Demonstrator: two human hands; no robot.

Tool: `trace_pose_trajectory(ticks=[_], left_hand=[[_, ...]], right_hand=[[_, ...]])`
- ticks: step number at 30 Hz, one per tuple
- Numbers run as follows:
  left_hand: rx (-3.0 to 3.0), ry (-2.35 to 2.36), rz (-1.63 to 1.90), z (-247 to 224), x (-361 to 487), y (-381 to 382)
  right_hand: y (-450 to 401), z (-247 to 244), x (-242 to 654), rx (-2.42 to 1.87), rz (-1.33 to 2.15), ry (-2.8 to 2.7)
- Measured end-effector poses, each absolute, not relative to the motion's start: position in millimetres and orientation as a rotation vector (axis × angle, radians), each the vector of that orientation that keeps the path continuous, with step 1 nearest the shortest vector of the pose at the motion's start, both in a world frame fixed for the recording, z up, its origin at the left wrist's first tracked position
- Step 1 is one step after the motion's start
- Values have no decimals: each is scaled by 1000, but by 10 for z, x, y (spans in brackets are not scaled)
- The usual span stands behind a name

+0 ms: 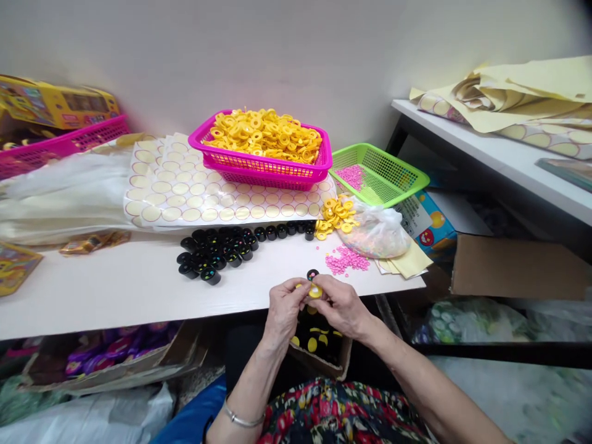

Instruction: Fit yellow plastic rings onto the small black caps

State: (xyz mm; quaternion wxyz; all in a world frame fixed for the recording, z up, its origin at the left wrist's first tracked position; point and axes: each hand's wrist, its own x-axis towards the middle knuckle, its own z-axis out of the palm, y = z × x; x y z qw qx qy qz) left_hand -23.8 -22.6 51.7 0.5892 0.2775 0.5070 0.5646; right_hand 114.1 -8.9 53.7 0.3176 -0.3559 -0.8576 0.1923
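Observation:
My left hand point(285, 308) and my right hand point(341, 305) meet at the table's front edge, both closed on one small yellow piece point(315, 291) with a pale centre. Just beyond the fingertips stands a black cup point(312, 274) with coloured bits inside. Farther left is a cluster of black cups point(217, 250), and a row of them runs right to a pile of yellow rings point(337, 216). Pink beads point(346, 259) lie loose on the white table point(139, 283). Below my hands a cardboard box point(340, 369) holds black pieces with yellow discs.
A pink basket point(263, 166) full of yellow rings sits on sticker sheets point(194, 203). Behind a plastic bag point(382, 231) is a green basket point(393, 179) with pink beads. A raised white shelf point(499, 151) stands right; an open carton point(518, 265) is below it.

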Motion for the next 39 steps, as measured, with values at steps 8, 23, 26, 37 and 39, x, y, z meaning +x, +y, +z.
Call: trace_pose_trajectory(ticks=[8,23,26,37,39], left_hand=[[520,1178,1338,602,-226,-75],[519,1339,1384,282,-182,69],[580,1338,1402,274,-125,72],[667,1368,1480,194,-78,105],[696,1385,1472,181,-77,94]], right_hand=[[103,664,1136,-922,823,-2196],[346,528,1085,-1121,663,-2324],[349,542,1075,-1122,757,-2273],[219,305,937,-1233,1527,-1127],[193,261,892,-1217,1595,-979]])
